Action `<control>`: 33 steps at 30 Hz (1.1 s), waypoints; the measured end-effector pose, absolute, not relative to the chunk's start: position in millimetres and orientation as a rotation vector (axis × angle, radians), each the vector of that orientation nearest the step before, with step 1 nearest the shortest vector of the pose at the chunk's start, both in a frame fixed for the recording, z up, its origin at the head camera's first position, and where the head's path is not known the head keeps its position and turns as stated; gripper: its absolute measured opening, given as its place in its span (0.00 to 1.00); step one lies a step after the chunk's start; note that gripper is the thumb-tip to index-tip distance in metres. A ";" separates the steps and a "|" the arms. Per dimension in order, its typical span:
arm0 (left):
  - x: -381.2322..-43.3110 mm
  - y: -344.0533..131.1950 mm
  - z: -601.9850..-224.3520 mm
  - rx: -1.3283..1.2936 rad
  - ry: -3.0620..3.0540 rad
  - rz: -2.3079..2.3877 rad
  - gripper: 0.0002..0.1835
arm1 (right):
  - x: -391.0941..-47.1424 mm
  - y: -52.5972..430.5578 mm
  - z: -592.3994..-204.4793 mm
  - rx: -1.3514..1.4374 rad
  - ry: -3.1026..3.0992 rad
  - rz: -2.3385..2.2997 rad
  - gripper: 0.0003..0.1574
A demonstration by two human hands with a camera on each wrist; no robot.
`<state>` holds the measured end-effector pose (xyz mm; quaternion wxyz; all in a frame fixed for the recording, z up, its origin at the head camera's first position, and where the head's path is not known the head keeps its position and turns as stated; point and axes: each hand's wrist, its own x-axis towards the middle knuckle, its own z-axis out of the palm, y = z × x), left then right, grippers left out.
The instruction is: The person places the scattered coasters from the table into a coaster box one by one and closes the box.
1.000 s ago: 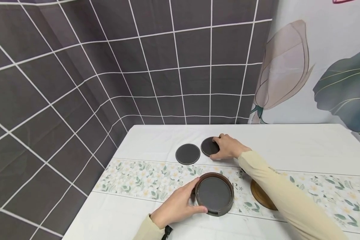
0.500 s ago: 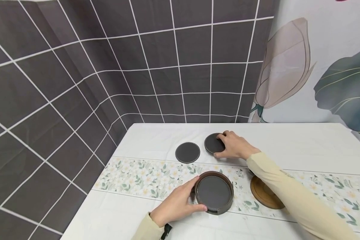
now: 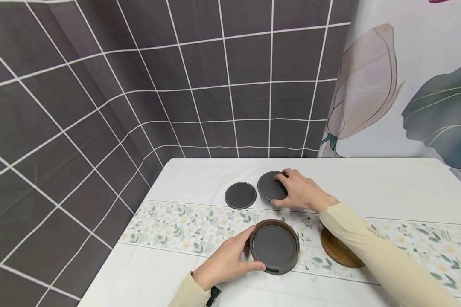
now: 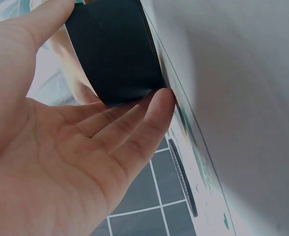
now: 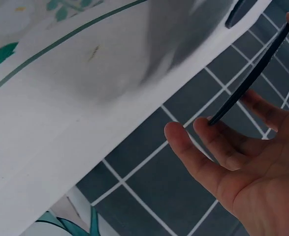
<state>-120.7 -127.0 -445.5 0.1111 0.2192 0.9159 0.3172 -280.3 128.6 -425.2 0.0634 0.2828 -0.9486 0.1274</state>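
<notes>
My left hand holds a round dark coaster holder at its left side, thumb near the front and fingers behind. A black coaster lies inside the holder's brown rim. In the left wrist view the holder's dark outer wall sits between thumb and fingers. Farther back, my right hand pinches a round black coaster by its edge. The right wrist view shows this coaster edge-on, raised off the table. Another black coaster lies flat just left of it.
A round brown wooden piece lies on the right, partly hidden under my right forearm. The white table has a floral band across it. Dark grid-patterned cloth hangs behind and at the left.
The coaster in my right hand shifts slightly right, then back left toward the coaster lying flat. My left hand and the holder stay in place.
</notes>
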 end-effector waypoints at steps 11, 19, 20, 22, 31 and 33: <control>-120.6 -127.2 -444.5 0.649 2.697 0.922 0.54 | -258.9 124.0 -416.3 0.925 -2.770 0.408 0.50; -121.0 -128.4 -445.5 0.655 2.663 0.963 0.53 | -247.5 124.0 -413.7 0.955 -2.723 0.419 0.50; -121.0 -128.6 -445.6 0.659 2.666 0.959 0.53 | -246.0 124.3 -413.3 0.958 -2.719 0.415 0.50; -120.9 -128.8 -445.7 0.657 2.662 0.963 0.53 | -243.0 124.7 -412.5 0.966 -2.713 0.405 0.50; -121.0 -129.2 -446.8 0.671 2.679 0.958 0.52 | -228.2 126.2 -407.0 0.996 -2.647 0.399 0.50; -120.8 -128.9 -447.1 0.686 2.684 0.963 0.51 | -224.8 127.1 -406.0 1.004 -2.631 0.392 0.50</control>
